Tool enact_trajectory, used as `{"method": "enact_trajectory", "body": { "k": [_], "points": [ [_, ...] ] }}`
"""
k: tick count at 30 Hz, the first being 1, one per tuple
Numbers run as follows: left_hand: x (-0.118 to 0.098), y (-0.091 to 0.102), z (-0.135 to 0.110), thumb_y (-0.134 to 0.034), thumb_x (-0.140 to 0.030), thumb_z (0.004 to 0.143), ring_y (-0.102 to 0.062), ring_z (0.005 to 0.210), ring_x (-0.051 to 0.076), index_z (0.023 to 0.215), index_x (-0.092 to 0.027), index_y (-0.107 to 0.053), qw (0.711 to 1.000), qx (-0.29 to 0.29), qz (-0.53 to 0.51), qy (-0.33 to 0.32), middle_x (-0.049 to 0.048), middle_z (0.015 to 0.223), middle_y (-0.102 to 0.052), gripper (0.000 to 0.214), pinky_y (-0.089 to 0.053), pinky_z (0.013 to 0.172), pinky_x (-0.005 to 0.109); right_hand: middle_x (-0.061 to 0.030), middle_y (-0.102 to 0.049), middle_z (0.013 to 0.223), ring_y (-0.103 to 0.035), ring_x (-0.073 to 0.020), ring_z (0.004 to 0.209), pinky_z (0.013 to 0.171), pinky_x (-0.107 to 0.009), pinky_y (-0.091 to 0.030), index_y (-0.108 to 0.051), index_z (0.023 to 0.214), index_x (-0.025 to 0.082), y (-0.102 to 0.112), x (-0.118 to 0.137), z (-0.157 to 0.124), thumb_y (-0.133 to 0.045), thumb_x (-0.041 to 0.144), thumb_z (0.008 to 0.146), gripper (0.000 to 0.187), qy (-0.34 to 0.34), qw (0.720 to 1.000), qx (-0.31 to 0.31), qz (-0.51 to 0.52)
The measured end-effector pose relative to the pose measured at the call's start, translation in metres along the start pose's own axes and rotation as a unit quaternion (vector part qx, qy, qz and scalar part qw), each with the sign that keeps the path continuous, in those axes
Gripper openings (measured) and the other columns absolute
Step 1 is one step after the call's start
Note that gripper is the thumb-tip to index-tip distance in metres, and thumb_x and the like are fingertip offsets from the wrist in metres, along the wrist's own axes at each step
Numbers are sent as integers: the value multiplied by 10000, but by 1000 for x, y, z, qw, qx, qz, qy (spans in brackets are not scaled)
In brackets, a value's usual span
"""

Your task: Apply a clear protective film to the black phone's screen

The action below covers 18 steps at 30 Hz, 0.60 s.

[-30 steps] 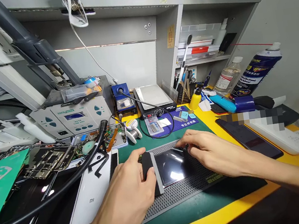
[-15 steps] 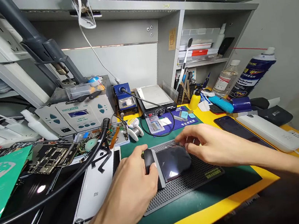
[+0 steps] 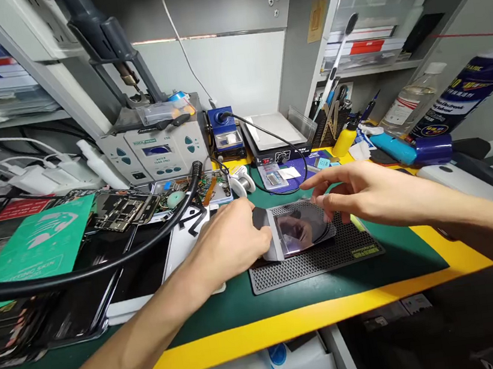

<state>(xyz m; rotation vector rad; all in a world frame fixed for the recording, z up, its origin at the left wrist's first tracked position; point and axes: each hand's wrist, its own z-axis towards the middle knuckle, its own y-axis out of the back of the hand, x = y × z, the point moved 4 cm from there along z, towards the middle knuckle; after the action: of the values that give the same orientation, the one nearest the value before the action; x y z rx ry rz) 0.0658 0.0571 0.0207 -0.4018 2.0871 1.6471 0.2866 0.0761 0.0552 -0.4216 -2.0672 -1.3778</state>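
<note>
A glossy dark panel (image 3: 300,232), like a small screen, lies tilted over a grey perforated mat (image 3: 312,269). At its left end are a pale grey strip (image 3: 276,238) and a black piece (image 3: 260,219). My left hand (image 3: 235,234) is closed around that black end, thumb beside the strip. My right hand (image 3: 352,195) hovers at the panel's far right corner with fingers curved and apart; whether a fingertip touches the panel is hard to tell. The panel's surface mirrors the right hand.
A black hose (image 3: 147,255) crosses the left side over phones and circuit boards. Behind stand a rework station (image 3: 155,151), solder spool (image 3: 241,182) and heating plate (image 3: 274,138). Bottles and a spray can (image 3: 461,92) are at right. Below, an open drawer (image 3: 341,353) holds wipe packs.
The view has shifted down, bringing the drawer into sight. My right fingers have spread from their curled pose at the panel's right end. My left hand keeps its grip on the black end.
</note>
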Motion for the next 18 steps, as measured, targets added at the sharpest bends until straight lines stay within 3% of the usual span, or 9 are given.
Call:
{"method": "enact_trajectory", "body": {
  "k": [3,6,10,13,18],
  "points": [
    [-3,4,-1,-596,-396,769,-653,608,253,1028,-149,-680,1000,-4,30,4,81,658,-724,367,-362,542,329,-23,-713,711,-553,-197,543,466,-302,-369,-660,1225,230,0,4,-2,-633,438,838,440,-7,1000,1,-3],
    [-5,6,-2,-595,-388,763,-666,633,258,1081,-145,-664,999,-4,42,2,80,659,-726,406,-373,555,326,-32,-737,788,-609,-223,644,538,-319,-420,-696,1161,247,2,5,-4,-650,445,832,386,1,1000,-12,-5],
    [-4,6,-1,-583,-405,771,-662,609,244,1076,-151,-652,999,0,36,-1,90,703,-742,403,-345,499,313,-37,-763,890,-675,-269,843,746,-369,-506,-720,1119,241,2,3,-4,-717,385,807,344,11,997,-4,82],
    [-5,6,0,-571,-400,780,-650,578,238,995,-161,-659,999,-3,34,-3,80,672,-734,333,-333,486,314,-54,-772,976,-684,-278,969,885,-387,-491,-705,1125,212,3,4,-7,-706,362,835,327,12,991,15,131],
    [-10,5,1,-555,-402,801,-632,523,219,1029,-164,-643,999,0,31,-8,32,578,-696,341,-331,476,301,-103,-747,1075,-689,-251,1009,933,-379,-479,-654,1182,145,5,7,-13,-633,355,903,350,14,980,31,197]
  ]
}}
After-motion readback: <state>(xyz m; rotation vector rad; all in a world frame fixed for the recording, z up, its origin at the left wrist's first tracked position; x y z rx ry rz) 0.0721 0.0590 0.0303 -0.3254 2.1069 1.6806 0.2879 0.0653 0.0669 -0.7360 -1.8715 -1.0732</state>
